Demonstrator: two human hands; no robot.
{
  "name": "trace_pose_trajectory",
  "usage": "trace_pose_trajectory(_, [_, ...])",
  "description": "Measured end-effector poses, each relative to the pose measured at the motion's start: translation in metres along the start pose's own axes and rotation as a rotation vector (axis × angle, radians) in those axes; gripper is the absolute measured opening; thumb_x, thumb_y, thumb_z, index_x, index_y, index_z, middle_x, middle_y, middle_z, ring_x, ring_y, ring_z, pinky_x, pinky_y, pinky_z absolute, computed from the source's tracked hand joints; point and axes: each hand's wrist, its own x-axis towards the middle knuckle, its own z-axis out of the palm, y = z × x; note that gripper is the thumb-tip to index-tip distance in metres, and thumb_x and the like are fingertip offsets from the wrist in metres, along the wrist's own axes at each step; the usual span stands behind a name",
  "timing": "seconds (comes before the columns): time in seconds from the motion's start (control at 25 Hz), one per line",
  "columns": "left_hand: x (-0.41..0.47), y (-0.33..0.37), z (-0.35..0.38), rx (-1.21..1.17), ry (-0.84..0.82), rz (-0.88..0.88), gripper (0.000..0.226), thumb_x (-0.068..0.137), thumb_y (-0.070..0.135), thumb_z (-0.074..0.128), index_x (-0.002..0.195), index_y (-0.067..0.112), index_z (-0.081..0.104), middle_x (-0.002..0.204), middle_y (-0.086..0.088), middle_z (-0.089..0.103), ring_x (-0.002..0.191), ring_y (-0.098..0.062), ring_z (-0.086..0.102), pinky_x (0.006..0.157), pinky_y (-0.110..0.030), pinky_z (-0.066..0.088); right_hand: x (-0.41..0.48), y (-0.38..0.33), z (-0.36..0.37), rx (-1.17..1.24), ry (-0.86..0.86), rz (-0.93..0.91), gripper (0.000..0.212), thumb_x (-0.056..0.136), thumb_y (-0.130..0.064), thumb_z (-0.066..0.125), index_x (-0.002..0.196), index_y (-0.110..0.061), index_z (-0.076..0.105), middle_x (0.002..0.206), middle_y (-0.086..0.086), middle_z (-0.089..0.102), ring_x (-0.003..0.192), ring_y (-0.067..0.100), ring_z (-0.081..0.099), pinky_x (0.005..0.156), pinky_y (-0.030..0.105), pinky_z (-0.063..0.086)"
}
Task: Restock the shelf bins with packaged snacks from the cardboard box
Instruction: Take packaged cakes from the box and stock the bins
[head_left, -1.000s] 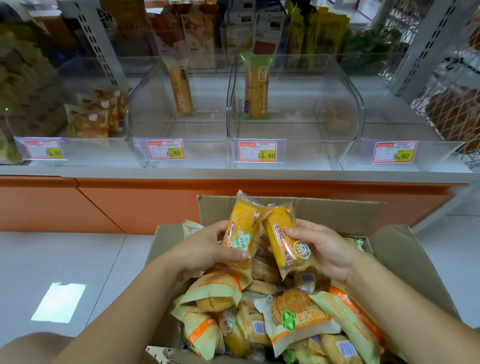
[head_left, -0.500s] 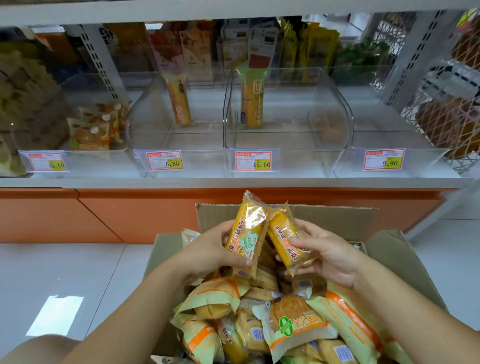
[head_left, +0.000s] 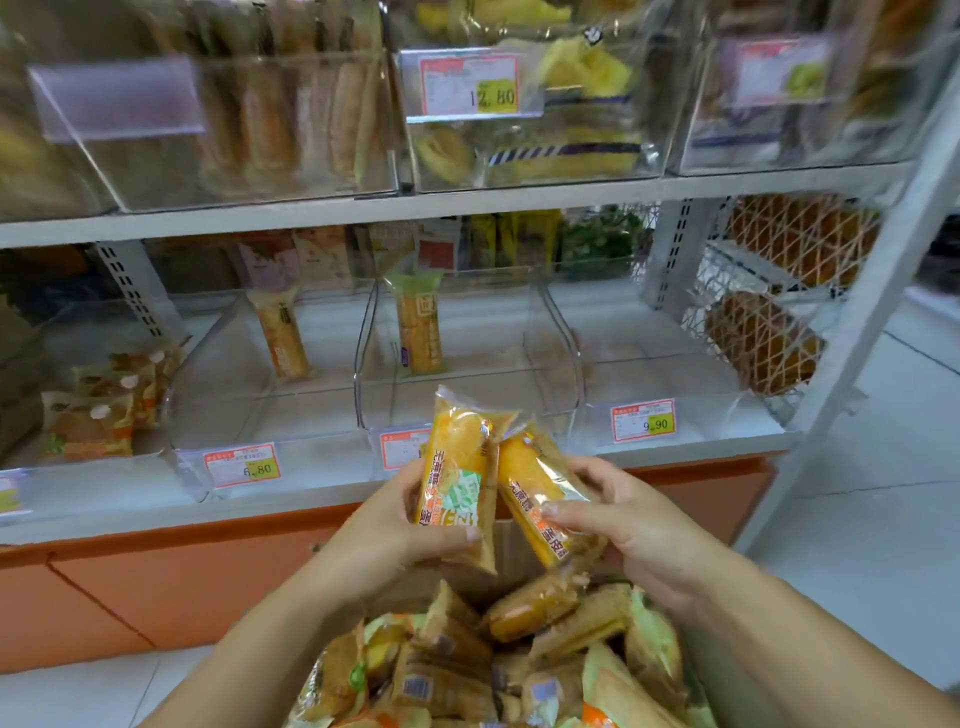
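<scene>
Clear plastic shelf bins (head_left: 545, 364) behind; left hand (head_left: 384, 519) grips one yellow snack packet (head_left: 457, 478), right hand (head_left: 639, 525) grips a second packet (head_left: 535, 499), seemingly touching.

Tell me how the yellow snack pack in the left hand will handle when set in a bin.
Probably light: the left hand holds the yellow snack pack with thumb and fingers alone. Its glossy film looks slippery, and the crimped ends floppy. Stood on end it may tip.

middle price tag (head_left: 397, 450) half hidden behind packet (head_left: 457, 475), upper bins (head_left: 156, 171) blurred
</scene>
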Motion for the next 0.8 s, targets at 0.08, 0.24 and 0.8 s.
trace_pose_trajectory(0.08, [0.01,0.018,0.007,-0.002,0.004,0.048,0.07,0.058,0.019,0.085,0.123,0.027,0.058,0.105,-0.007,0.073,0.094,-0.024,0.072,0.078,-0.041,0.06,-0.004,-0.025,-0.014,-0.036,0.054,-0.081,0.054,0.071,-0.014,0.077,0.121,-0.022,0.058,0.101,0.003,0.075,0.084,0.022,0.072,0.062,0.03,0.054])
trace_pose_trajectory(0.24, [0.046,0.051,0.02,-0.036,0.028,0.129,0.06,0.061,0.013,0.079,0.117,0.022,0.061,0.093,-0.003,0.074,0.082,-0.021,0.073,0.07,-0.034,0.059,0.017,-0.076,-0.06,-0.016,0.248,-0.227,0.047,0.081,-0.009,0.071,0.124,-0.019,0.055,0.104,0.004,0.073,0.081,0.021,0.071,0.069,0.034,0.057])
trace_pose_trajectory(0.8, [0.174,0.067,0.026,0.036,0.156,0.075,0.061,0.074,0.011,0.083,0.127,0.02,0.052,0.112,-0.009,0.07,0.094,-0.023,0.072,0.077,-0.037,0.061,0.278,-0.077,-0.173,-0.57,0.502,0.065,0.044,0.08,-0.028,0.076,0.111,-0.001,0.063,0.104,0.012,0.068,0.083,0.022,0.065,0.063,0.028,0.052])
